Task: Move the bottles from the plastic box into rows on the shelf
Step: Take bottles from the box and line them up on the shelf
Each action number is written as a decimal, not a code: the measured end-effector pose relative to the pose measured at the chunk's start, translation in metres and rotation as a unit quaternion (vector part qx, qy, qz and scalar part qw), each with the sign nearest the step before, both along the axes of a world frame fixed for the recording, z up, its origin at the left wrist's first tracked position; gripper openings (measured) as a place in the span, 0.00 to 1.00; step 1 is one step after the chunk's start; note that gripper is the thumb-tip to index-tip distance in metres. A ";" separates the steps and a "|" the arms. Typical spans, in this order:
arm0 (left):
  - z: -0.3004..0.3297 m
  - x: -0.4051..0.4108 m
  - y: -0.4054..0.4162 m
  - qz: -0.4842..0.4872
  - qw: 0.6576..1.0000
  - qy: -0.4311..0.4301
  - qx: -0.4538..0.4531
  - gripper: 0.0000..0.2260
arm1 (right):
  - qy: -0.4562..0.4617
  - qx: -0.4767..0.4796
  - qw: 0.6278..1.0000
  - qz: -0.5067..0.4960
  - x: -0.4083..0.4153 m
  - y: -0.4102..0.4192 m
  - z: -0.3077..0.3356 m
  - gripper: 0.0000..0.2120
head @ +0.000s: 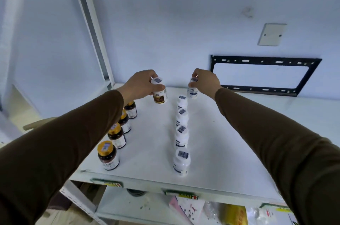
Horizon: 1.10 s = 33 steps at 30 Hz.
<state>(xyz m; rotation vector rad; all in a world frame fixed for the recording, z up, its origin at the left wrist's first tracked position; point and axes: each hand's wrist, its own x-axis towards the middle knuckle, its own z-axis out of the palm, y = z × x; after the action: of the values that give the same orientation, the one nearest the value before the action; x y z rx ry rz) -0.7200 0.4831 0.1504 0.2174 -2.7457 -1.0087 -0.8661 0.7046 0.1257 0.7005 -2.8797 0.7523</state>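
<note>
Nearest, along the shelf (pixel 211 147) front: a row of amber bottles (pixel 108 154) at left, a row of white bottles (pixel 181 160) mid-shelf, both running back toward the wall. Farther in, left hand (pixel 141 86) curled round a white-capped bottle (pixel 159 94), right hand (pixel 204 82) pinching the cap of a small white bottle (pixel 192 90) at its row's far end. Best lowered upright, in line, just behind the last bottle without knocking it. No plastic box in view.

White shelf (pixel 211 132), amber yellow-capped bottles (pixel 108 154), white barcode-topped bottles (pixel 181 160), brown sleeves (pixel 64 141), black wall bracket (pixel 265 60).
</note>
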 end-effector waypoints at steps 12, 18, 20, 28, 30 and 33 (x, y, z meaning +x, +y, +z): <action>-0.015 -0.034 -0.035 -0.022 0.999 -0.021 0.010 0.13 | -0.067 0.031 0.997 -0.005 -0.037 -0.062 -0.033 0.17; -0.022 -0.041 -0.041 -0.037 0.999 -0.027 0.010 0.14 | -0.075 0.047 0.996 -0.019 -0.036 -0.068 -0.043 0.17; -0.024 -0.043 -0.041 -0.041 0.999 -0.024 0.012 0.14 | -0.078 0.045 0.996 -0.025 -0.036 -0.068 -0.046 0.17; -0.009 -0.044 -0.038 -0.055 0.998 0.012 0.015 0.14 | -0.053 0.021 0.998 -0.024 -0.020 -0.044 -0.029 0.24; -0.001 -0.046 -0.030 -0.063 0.997 0.030 0.020 0.14 | -0.027 0.032 0.999 -0.030 -0.013 -0.029 -0.019 0.21; 0.011 -0.051 -0.005 -0.088 0.994 0.044 0.040 0.14 | -0.017 0.043 0.998 -0.047 0.001 0.001 -0.006 0.16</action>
<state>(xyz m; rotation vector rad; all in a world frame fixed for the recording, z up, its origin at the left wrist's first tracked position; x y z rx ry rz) -0.7709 0.4777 0.1609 -0.0567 -2.6847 -1.1441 -0.8647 0.7054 0.1194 0.5626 -2.9661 0.6385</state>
